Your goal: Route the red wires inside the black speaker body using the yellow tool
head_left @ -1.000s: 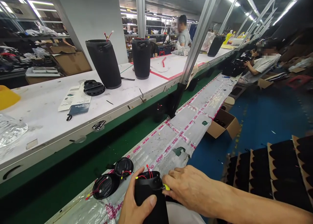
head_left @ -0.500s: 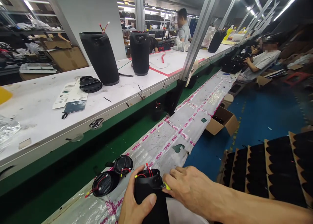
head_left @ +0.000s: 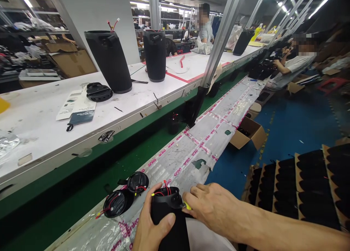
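My left hand (head_left: 154, 225) is wrapped round a black cylindrical housing (head_left: 173, 221) at the bottom centre, its thumb lying across the front. Red wires with small connectors stick out of the housing's open top. My right hand (head_left: 203, 205) is closed on a small yellow tool (head_left: 187, 205), whose dark tip meets the housing's side just below the rim. Left of the housing, two round black parts with red wires, a nearer one (head_left: 116, 203) and a farther one (head_left: 137, 181), rest on the plastic-covered bench (head_left: 188, 154).
A white raised table (head_left: 117, 116) holds black cylinders (head_left: 109, 61), a black cap (head_left: 98, 92) and printed cards (head_left: 82, 110). A metal post (head_left: 222, 35) rises from its edge. Cartons with black parts (head_left: 311, 185) stand at the right. Two people work farther back.
The whole view has shifted slightly. Both hands keep their grips on the housing and the yellow tool, with little visible movement.
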A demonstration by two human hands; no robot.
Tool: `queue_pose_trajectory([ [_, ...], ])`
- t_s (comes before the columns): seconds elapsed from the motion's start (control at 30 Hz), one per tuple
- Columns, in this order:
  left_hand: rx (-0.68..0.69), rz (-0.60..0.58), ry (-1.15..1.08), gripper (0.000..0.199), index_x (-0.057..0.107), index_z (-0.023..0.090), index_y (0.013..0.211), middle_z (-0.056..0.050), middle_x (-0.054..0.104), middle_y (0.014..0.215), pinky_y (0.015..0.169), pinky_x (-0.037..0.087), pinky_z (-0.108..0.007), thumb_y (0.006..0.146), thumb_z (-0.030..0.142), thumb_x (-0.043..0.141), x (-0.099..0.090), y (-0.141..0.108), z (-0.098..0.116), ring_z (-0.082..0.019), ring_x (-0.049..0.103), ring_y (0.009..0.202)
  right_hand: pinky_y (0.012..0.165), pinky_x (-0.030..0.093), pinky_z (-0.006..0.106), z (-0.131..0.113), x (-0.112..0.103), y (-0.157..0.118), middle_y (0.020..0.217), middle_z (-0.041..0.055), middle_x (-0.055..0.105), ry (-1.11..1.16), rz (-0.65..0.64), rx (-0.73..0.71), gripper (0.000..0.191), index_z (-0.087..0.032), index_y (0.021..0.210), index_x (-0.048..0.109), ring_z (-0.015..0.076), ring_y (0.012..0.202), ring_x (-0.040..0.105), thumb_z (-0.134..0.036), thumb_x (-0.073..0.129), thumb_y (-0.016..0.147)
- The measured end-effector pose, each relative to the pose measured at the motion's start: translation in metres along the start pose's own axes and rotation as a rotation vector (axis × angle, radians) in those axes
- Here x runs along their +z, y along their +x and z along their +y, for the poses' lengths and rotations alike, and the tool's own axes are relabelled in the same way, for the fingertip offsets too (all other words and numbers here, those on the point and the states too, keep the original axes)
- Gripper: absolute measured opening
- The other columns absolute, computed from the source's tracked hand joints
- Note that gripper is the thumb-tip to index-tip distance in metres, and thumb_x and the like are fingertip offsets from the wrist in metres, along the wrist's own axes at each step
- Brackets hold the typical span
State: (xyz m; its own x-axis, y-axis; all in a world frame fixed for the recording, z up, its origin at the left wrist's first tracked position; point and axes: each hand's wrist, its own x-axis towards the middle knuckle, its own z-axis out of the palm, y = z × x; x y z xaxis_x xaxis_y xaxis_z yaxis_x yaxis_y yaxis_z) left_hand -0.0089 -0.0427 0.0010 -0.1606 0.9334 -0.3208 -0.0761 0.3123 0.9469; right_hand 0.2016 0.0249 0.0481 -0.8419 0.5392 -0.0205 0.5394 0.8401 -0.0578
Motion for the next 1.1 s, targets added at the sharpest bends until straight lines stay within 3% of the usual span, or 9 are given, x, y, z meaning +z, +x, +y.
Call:
queue_pose_trajectory([
  [0.3, 0.015, 0.002, 0.115, 0.085, 0.052, 0.025, 0.139, -0.010, 0.068, 0.135, 0.115, 0.035, -0.052, 0.067, 0.061, 0.079, 0.003, -0.003, 0.004, -0.039, 0.056, 0.132, 0.048, 0.021, 0.038, 0.007, -0.010, 0.000, 0.076, -0.0013, 0.059, -0.072, -0.018, -0.079, 0.016, -0.023, 0.096, 0.048, 0.0197, 0.061, 0.056, -0.022, 0.064, 0.097],
  [0.6, 0.027, 0.072, 0.209, 0.080, 0.053, 0.021, 0.139, -0.014, 0.069, 0.129, 0.110, 0.036, -0.057, 0.068, 0.050, 0.077, 0.012, -0.003, 0.007, -0.040, 0.061, 0.122, 0.046, 0.011, 0.039, 0.007, -0.014, -0.002, 0.076, 0.0000, 0.055, -0.139, -0.068, -0.152, 0.019, -0.022, 0.092, 0.049, 0.0183, 0.058, 0.049, -0.012, 0.065, 0.088],
  [0.73, 0.034, 0.069, 0.136, 0.081, 0.055, 0.021, 0.136, -0.013, 0.069, 0.130, 0.111, 0.037, -0.053, 0.066, 0.055, 0.080, 0.008, 0.002, 0.001, -0.041, 0.060, 0.124, 0.047, 0.014, 0.036, 0.011, -0.007, 0.004, 0.074, 0.0006, 0.059, -0.089, -0.036, -0.097, 0.006, -0.019, 0.098, 0.050, 0.0173, 0.056, 0.052, -0.021, 0.055, 0.101],
  [0.9, -0.002, 0.027, -0.050, 0.088, 0.055, 0.022, 0.139, -0.011, 0.073, 0.126, 0.108, 0.043, -0.045, 0.063, 0.060, 0.082, 0.004, 0.005, -0.003, -0.040, 0.064, 0.122, 0.050, 0.025, 0.034, 0.017, 0.008, 0.008, 0.081, 0.0013, 0.067, 0.058, 0.035, -0.072, 0.025, -0.019, 0.100, 0.055, 0.0184, 0.069, 0.064, -0.041, 0.047, 0.108],
  [1.1, -0.049, -0.072, -0.113, 0.092, 0.052, 0.024, 0.143, -0.009, 0.074, 0.124, 0.105, 0.046, -0.042, 0.063, 0.057, 0.084, 0.006, 0.006, 0.006, -0.037, 0.066, 0.118, 0.052, 0.032, 0.034, 0.025, 0.024, 0.003, 0.083, 0.0009, 0.069, 0.127, 0.107, -0.077, 0.027, -0.018, 0.102, 0.060, 0.0175, 0.070, 0.066, -0.042, 0.050, 0.107],
])
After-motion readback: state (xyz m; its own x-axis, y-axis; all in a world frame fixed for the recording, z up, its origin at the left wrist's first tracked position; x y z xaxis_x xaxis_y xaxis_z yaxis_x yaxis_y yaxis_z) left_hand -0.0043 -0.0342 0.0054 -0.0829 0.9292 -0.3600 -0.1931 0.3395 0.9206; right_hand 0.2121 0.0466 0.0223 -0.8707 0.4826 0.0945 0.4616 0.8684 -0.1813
